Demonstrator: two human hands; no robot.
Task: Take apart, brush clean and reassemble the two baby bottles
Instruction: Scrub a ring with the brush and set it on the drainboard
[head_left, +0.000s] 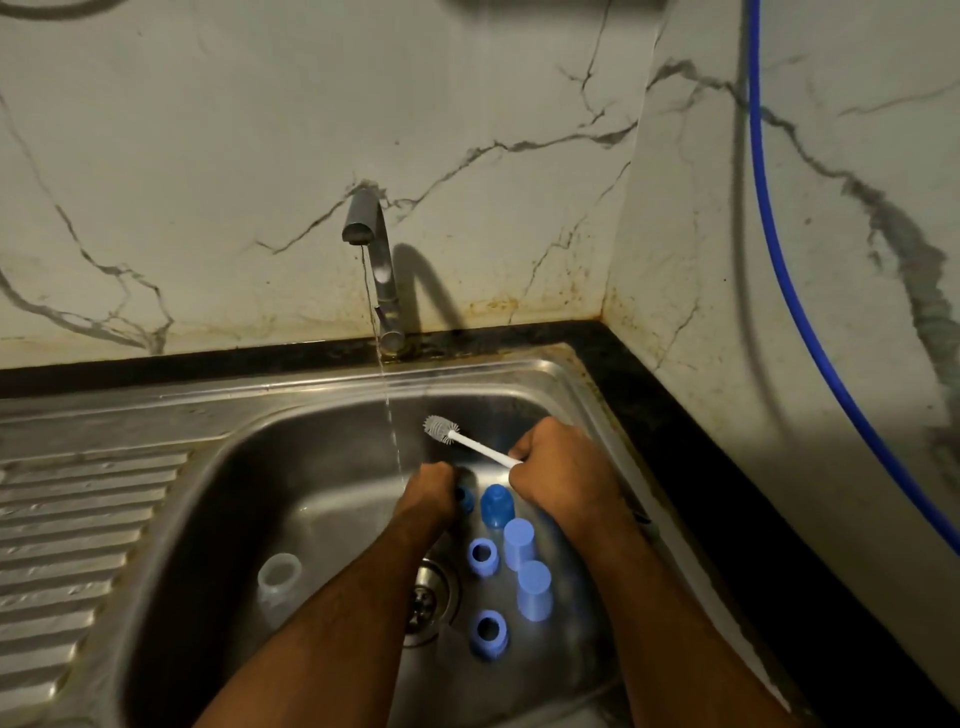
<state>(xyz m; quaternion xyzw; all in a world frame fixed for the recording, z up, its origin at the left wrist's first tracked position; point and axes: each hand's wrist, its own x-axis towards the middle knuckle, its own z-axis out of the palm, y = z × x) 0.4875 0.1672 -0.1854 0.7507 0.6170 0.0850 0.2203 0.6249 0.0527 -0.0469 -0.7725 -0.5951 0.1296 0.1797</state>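
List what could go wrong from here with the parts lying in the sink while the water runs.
1. The two blue rings lie right beside the drain; running water from the tap may push them onto it.
2. The clear bottle lies apart on the left, easy to overlook.
3. The right hand holds the brush by the end of its handle, bristles up near the stream, so it may spatter; the left hand grips a blue part and cannot steady anything.

The left hand (429, 488) is hiding most of a blue part (466, 500) at centre frame, leaving its kind unclear.
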